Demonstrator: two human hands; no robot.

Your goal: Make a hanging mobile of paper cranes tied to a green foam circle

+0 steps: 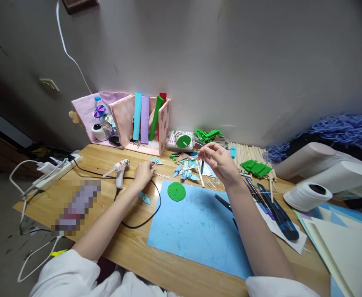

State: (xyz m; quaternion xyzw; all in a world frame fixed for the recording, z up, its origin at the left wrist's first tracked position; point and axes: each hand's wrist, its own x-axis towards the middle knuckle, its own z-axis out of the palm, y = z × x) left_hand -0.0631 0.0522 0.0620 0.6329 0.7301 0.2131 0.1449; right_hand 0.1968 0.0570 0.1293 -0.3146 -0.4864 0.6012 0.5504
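My right hand (pixel 219 161) is raised above the back of the blue paper sheet (pixel 196 231), thumb and fingers pinched on a thin white strand (pixel 199 144). Further left, my left hand (pixel 144 172) rests low over the table, its fingers closed beside several thin white strands (pixel 162 175); what they grip is hidden. A green paper disc (pixel 176 192) lies flat on the blue sheet. Another green disc (pixel 183 141) with a short white piece at its middle shows in front of a white basket. Folded blue paper pieces (pixel 188 173) lie between my hands.
A glue gun (pixel 119 173) stands left of my left hand, its black cord looping across the table. Dark scissors (pixel 223 202) lie under my right forearm. A thread spool (pixel 307 196), a utility knife (pixel 280 218) and green paper pieces (pixel 256 168) are at right. Fabric organizers (pixel 119 119) line the wall.
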